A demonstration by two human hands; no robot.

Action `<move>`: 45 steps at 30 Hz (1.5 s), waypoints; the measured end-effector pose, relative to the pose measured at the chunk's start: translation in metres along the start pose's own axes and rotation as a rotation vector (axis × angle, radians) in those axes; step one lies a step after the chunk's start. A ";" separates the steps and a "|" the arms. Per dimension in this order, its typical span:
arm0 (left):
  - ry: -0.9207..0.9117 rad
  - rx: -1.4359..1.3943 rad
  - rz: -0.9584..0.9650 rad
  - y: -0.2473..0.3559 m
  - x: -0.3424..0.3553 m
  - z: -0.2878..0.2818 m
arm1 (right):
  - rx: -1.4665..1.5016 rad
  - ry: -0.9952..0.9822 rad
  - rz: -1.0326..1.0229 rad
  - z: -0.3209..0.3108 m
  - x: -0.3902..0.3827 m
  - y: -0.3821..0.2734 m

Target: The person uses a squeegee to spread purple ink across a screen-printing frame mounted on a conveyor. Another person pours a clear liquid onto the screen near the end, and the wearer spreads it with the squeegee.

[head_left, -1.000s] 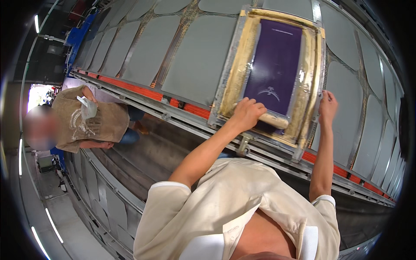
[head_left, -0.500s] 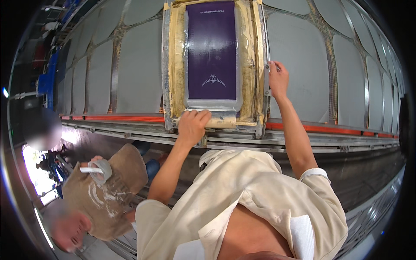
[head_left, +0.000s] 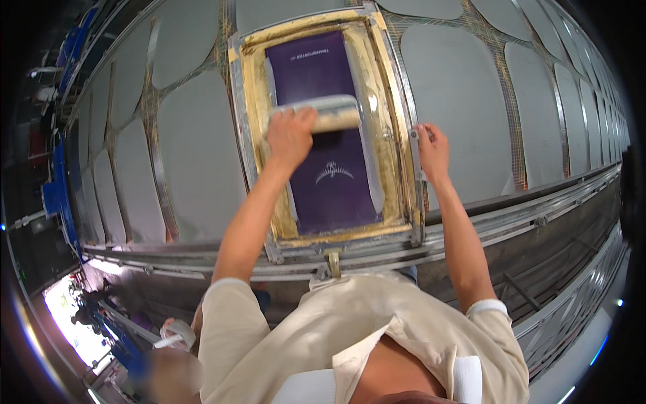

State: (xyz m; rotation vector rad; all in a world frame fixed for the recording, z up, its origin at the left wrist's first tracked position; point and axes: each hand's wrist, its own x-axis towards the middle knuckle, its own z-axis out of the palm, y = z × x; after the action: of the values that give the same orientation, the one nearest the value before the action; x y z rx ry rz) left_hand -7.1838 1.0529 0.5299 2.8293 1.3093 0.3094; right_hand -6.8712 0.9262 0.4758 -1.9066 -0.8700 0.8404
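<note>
A screen printing frame [head_left: 237, 108], its inner edges covered in yellowish tape, lies over the long table in front of me. Inside it is a purple panel [head_left: 330, 202] with pale print, smeared with grey-white ink along its sides. My left hand [head_left: 291, 137] grips a wide squeegee [head_left: 338, 120] with a wooden handle, lying crosswise on the panel a little beyond its middle. The squeegee's left end is hidden under my fingers. At the frame's right side, my right hand [head_left: 434, 151] is closed on the metal edge beside a small bracket [head_left: 415, 145].
Flat grey fabric pieces [head_left: 457, 108] lie along the table [head_left: 509, 87] on both sides of the frame. A metal rail [head_left: 491, 225] runs along the table's near edge. At the lower left another person [head_left: 176, 370], partly hidden by my arm, holds a whitish round object [head_left: 178, 331].
My left hand has moved the squeegee from the frame's near end to beyond the panel's middle. My right hand stays at the frame's right edge. The view has tilted.
</note>
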 end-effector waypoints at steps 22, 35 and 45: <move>-0.274 -0.098 -0.125 0.033 -0.019 -0.029 | 0.034 0.012 -0.017 0.003 0.010 0.008; -0.196 -0.174 -0.104 -0.009 0.048 -0.039 | 0.000 0.057 -0.033 0.004 0.007 0.005; -0.253 0.082 -0.106 -0.121 0.218 0.003 | 0.025 0.050 0.050 0.002 -0.004 -0.006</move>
State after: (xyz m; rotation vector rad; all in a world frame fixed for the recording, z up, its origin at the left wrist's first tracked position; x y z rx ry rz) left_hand -7.1369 1.2962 0.5539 2.7344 1.4370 -0.1037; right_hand -6.8760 0.9263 0.4813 -1.9265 -0.7811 0.8259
